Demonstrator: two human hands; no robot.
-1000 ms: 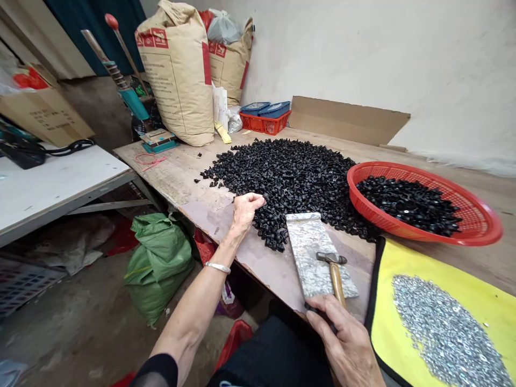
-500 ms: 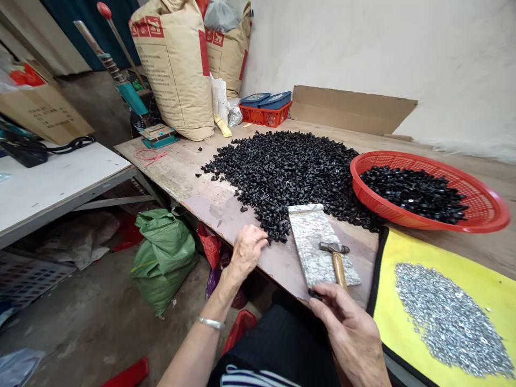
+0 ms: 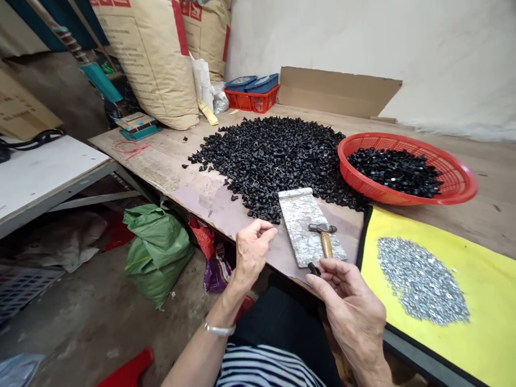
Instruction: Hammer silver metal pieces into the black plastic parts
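Note:
My left hand (image 3: 252,250) hovers at the table's near edge, just below a big heap of small black plastic parts (image 3: 274,153). Its fingers are curled into a pinch, and what they hold is hidden. My right hand (image 3: 350,306) is close beside it, fingers bent, pinching a small black part (image 3: 313,268) at their tips. Just beyond the right hand, a small hammer (image 3: 322,236) with a wooden handle lies on a speckled stone slab (image 3: 300,215).
A red basket (image 3: 463,193) of black parts stands at the right. A yellow mat (image 3: 484,258) carries a heap of small silver pieces (image 3: 419,279). Paper sacks (image 3: 149,59), a small red crate (image 3: 252,99) and cardboard (image 3: 338,88) line the back. A green bag (image 3: 157,242) lies on the floor.
My left hand has drawn back from the black heap to the table's near edge, closer to my right hand. The right hand has lifted slightly and the view has tilted down.

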